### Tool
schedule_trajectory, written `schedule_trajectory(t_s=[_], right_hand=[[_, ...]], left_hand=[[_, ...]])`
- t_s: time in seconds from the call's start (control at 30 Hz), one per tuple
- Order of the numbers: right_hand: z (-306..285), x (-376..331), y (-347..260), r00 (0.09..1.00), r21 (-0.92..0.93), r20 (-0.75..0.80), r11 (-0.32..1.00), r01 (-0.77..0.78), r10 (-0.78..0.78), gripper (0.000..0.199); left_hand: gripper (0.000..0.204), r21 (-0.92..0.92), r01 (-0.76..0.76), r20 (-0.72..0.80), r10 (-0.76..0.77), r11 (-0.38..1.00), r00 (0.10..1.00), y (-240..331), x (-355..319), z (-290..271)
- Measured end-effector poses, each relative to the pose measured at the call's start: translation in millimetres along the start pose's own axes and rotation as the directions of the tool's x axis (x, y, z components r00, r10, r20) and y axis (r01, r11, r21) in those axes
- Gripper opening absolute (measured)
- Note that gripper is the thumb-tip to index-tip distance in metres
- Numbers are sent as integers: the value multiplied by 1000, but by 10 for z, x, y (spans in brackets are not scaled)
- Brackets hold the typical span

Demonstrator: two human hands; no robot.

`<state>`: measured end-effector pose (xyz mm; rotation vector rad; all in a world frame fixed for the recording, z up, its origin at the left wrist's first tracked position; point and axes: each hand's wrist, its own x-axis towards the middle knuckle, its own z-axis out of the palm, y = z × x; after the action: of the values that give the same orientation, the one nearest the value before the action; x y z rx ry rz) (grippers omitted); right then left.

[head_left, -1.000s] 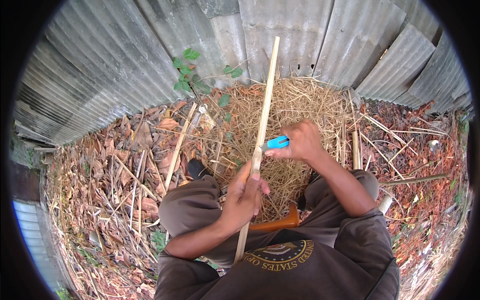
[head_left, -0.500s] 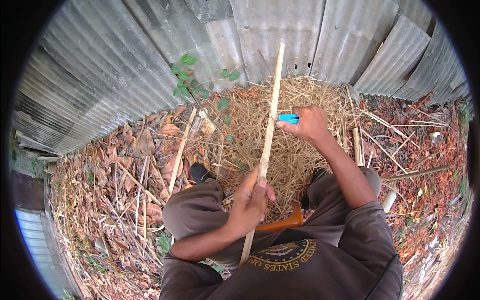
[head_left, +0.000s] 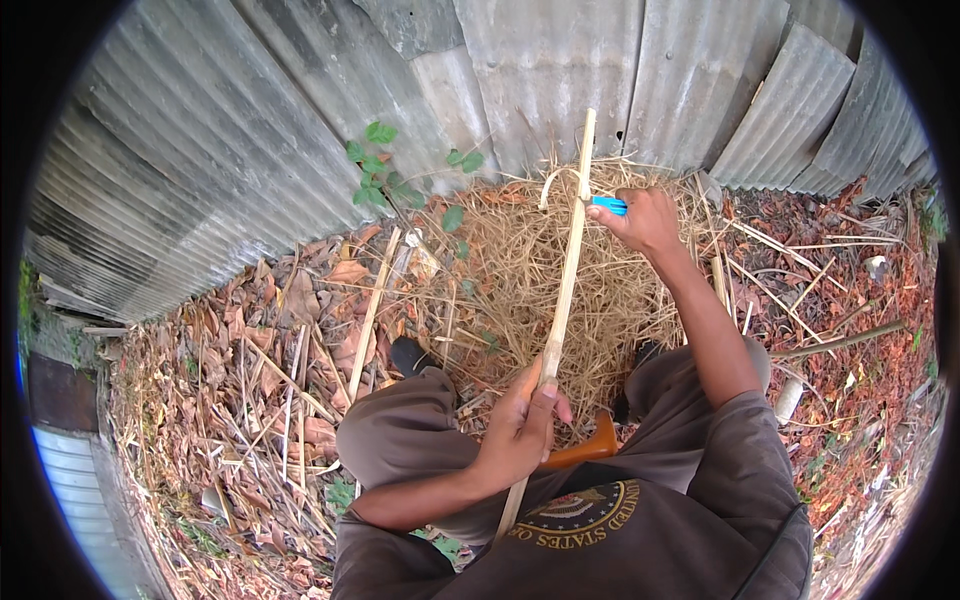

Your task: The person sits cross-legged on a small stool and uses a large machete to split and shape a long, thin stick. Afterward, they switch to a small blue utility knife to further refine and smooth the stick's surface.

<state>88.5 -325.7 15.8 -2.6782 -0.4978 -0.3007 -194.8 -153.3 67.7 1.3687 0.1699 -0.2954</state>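
Against a corrugated metal fence [head_left: 300, 130], seen from the head camera, a long pale bamboo stick [head_left: 565, 290] is held slanting up from the lap towards the fence. The left hand [head_left: 520, 430] is wrapped around its lower part, fingers curled closed on it. The right hand [head_left: 645, 220] is closed around a blue-handled tool [head_left: 608, 205], which is pressed against the stick near its upper end, where a thin curl of shaving [head_left: 555, 180] is seen standing off. A heap of dry straw-like shavings [head_left: 520, 270] is spread beneath the stick, with dry brown leaves [head_left: 250, 360] to the left. An orange wooden handle [head_left: 585, 452] is seen just beside the left hand, on the lap.
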Motion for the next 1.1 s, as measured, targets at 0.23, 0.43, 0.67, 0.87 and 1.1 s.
schedule_trajectory(t_s=[0.23, 0.43, 0.67, 0.87, 1.1], right_hand=[[39, 187, 550, 988, -19, -42, 988, -150, 149, 89], [-218, -20, 44, 970, 34, 163, 982, -187, 179, 89], [-328, -243, -204, 980, 50, 200, 998, -37, 27, 86], [-145, -197, -127, 988, 44, 155, 999, 16, -23, 84], [-41, -151, -27, 994, 9, 82, 998, 66, -66, 83]], left_hand=[[48, 31, 29, 106, -32, 999, 994, -62, -91, 87], [50, -25, 33, 56, -31, 999, 998, -110, -119, -21], [51, -39, 8, 48, -6, 999, 999, -33, -140, -36], [50, -25, 42, 44, -40, 999, 998, 9, -133, -21], [49, -2, 24, 39, -24, 1000, 999, -20, -123, -7]])
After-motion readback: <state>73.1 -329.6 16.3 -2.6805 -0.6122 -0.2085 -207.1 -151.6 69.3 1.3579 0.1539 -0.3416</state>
